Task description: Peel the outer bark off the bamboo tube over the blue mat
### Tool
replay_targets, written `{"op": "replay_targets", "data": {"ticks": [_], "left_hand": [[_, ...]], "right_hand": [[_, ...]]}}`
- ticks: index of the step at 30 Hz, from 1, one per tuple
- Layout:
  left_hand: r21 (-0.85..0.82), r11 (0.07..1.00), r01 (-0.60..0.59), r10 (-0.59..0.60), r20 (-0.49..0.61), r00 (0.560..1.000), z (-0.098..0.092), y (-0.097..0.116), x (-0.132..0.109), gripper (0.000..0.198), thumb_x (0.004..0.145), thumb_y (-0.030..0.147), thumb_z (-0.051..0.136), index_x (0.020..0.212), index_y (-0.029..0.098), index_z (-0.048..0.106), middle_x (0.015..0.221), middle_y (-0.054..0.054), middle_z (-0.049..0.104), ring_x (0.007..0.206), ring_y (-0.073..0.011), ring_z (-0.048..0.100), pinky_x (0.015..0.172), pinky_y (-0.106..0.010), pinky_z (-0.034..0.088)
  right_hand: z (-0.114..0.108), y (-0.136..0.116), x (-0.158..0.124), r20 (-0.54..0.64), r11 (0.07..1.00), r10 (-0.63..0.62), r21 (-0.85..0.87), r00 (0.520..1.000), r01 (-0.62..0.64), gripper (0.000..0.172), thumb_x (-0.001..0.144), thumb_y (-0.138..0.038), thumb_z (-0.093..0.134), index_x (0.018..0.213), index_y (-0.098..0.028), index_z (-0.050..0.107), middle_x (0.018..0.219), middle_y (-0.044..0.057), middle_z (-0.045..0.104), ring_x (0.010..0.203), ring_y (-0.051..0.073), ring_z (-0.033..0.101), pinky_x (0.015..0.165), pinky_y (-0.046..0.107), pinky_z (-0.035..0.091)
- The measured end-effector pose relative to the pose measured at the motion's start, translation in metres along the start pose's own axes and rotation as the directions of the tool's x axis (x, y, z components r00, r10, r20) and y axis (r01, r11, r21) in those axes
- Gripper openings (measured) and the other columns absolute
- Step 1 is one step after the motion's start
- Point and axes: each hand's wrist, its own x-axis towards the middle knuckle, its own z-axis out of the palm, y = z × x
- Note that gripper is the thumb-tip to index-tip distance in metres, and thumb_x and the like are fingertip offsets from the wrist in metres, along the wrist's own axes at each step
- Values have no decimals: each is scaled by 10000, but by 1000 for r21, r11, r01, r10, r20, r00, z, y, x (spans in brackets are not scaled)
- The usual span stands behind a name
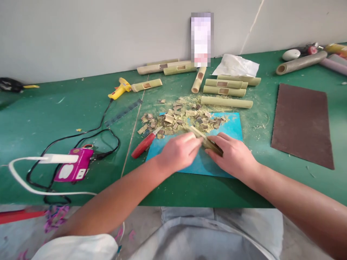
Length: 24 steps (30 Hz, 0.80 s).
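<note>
My right hand [235, 154] is closed around a short bamboo tube [214, 147], which lies slantwise over the blue mat [197, 162]. My left hand [179, 151] is closed at the tube's far end, its fingers pinched on a thin pale strip [195, 131] that looks like bamboo. Blur and the fingers hide how strip and tube meet. Just beyond both hands lies a heap of bamboo chips [176, 117] and sawdust. To the left of my left hand, a red-handled knife [143, 145] rests with its blade pointing at the chips.
Several bamboo tubes with cut windows [224, 90] lie at the back, near a white paper [235, 65] and a propped phone [201, 39]. A yellow glue gun [119, 89], ruler [123, 112] and purple power strip [74, 164] with cables occupy the left. Brown sandpaper [302, 124] lies right.
</note>
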Motion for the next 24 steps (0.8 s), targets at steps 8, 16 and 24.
{"op": "replay_targets", "data": {"ticks": [8,16,24], "left_hand": [[27,999,17,-17,-14,1000,0,2,2,267,980,246,440,991,145,687,737,-37,628,652,-114,588,597,-210,449],[92,996,11,-10,-15,1000,-1,6,1,260,976,241,442,984,143,683,739,-43,627,660,-129,589,584,-227,440],[61,997,44,-42,-35,998,-1,5,1,262,977,240,442,966,147,686,753,-46,632,690,-128,596,603,-219,443]], "right_hand": [[2,-1,-2,-52,999,33,-14,998,-34,251,868,-341,546,1062,-200,619,938,45,596,661,137,540,569,266,378],[1,-2,-1,-60,999,30,-15,998,-31,178,865,-331,559,960,-193,620,922,45,584,641,129,523,555,263,372],[1,-2,-2,-42,999,29,-31,999,-30,189,872,-346,553,957,-190,619,922,44,582,648,131,518,552,265,362]]}}
